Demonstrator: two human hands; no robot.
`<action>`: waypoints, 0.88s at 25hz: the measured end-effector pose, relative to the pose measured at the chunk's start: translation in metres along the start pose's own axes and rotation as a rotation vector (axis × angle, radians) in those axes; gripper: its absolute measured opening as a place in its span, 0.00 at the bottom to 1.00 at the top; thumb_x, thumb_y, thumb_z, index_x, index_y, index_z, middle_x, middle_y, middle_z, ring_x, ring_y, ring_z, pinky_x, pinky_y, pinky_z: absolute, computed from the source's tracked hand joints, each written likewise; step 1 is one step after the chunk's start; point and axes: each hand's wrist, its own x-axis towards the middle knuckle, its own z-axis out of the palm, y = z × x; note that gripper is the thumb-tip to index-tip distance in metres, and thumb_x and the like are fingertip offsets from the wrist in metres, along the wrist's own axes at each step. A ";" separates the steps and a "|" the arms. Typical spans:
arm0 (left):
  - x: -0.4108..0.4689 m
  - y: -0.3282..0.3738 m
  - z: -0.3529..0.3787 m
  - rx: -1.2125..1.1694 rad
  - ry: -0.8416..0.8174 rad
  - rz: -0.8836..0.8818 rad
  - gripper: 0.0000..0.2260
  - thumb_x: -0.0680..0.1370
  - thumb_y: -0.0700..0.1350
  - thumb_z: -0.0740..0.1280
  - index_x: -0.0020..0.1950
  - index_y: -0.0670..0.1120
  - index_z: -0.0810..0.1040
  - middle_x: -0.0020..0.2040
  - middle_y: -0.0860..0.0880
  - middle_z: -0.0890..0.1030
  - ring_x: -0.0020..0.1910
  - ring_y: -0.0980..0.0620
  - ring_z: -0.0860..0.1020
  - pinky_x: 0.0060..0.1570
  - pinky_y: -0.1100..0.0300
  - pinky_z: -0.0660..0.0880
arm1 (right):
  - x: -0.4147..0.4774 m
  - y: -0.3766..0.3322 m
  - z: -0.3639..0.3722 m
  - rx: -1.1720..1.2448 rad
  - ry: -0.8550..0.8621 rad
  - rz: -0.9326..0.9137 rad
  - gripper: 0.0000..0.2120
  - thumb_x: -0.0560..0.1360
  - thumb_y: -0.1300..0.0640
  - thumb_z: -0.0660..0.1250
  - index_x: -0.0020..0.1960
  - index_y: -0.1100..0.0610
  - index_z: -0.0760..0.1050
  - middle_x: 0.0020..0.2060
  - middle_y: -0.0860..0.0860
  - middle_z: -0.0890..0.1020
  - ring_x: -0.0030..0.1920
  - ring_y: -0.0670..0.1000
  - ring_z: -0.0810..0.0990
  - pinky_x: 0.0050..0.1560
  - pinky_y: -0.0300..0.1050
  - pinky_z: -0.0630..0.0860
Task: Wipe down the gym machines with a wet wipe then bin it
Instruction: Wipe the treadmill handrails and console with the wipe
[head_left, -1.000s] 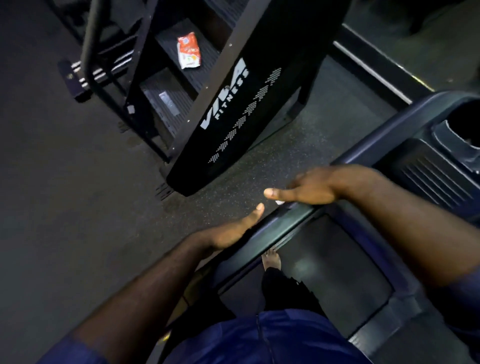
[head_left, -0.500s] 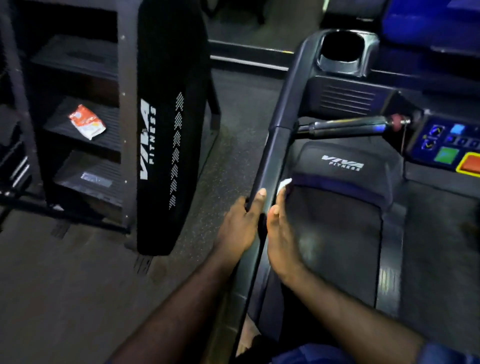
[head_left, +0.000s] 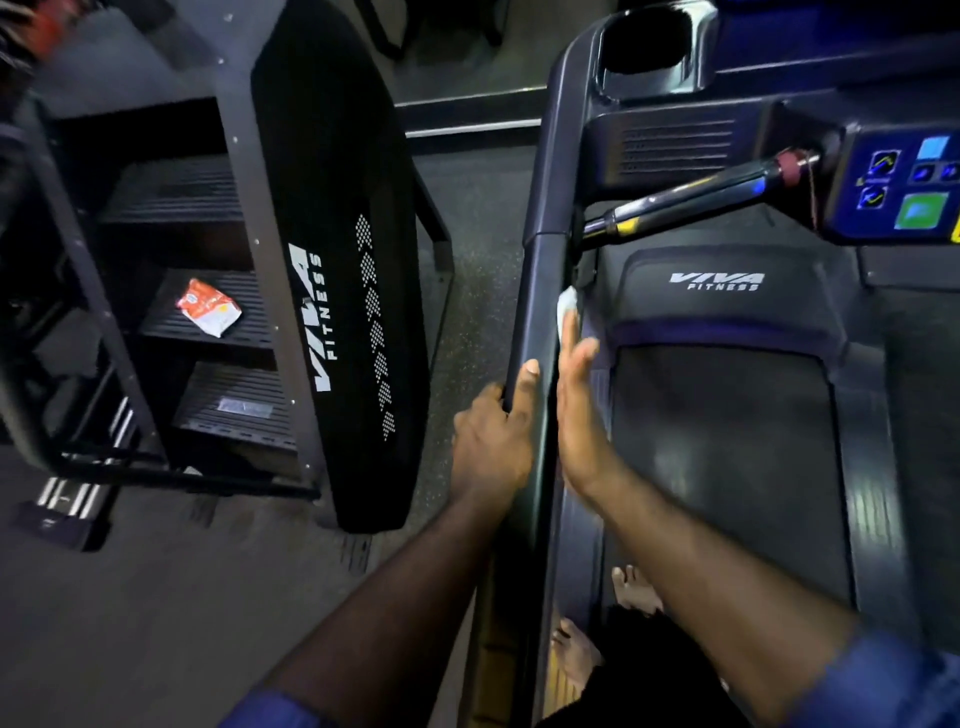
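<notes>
I stand on a dark treadmill, beside its long left side rail. My left hand grips that rail from the outside, thumb laid along its top. My right hand lies flat against the rail's inner face, fingers straight. Under its fingertips it presses a white wet wipe, which sticks out ahead of them. An orange and white wipes packet lies on a step of the stair machine to the left.
The treadmill's console with lit buttons is at the right, with a black handlebar reaching toward the rail and a cup holder above. The belt runs below. My bare feet stand at the treadmill's near end. Speckled floor separates the machines.
My right hand has slid forward along the rail's inner side with the wipe. My left hand keeps its grip on the rail. The view has shifted slightly.
</notes>
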 end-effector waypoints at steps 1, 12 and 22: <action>0.000 0.000 0.001 0.006 0.000 -0.009 0.36 0.76 0.79 0.50 0.48 0.49 0.78 0.50 0.43 0.82 0.55 0.41 0.79 0.56 0.49 0.76 | 0.029 -0.004 -0.004 0.034 0.034 0.054 0.49 0.73 0.19 0.45 0.85 0.46 0.46 0.83 0.37 0.47 0.81 0.37 0.45 0.84 0.49 0.43; 0.001 0.002 0.001 0.049 0.031 -0.017 0.36 0.77 0.78 0.51 0.46 0.47 0.78 0.46 0.46 0.83 0.46 0.47 0.80 0.50 0.48 0.77 | 0.013 -0.013 -0.018 0.056 -0.063 0.166 0.51 0.71 0.17 0.44 0.85 0.44 0.42 0.83 0.37 0.43 0.81 0.36 0.41 0.83 0.50 0.41; 0.000 -0.002 0.000 0.043 0.028 0.026 0.33 0.78 0.76 0.53 0.43 0.48 0.78 0.43 0.47 0.82 0.43 0.48 0.80 0.46 0.50 0.75 | -0.061 -0.010 -0.001 0.136 -0.073 0.239 0.37 0.78 0.27 0.40 0.84 0.40 0.45 0.80 0.30 0.50 0.75 0.25 0.53 0.78 0.32 0.55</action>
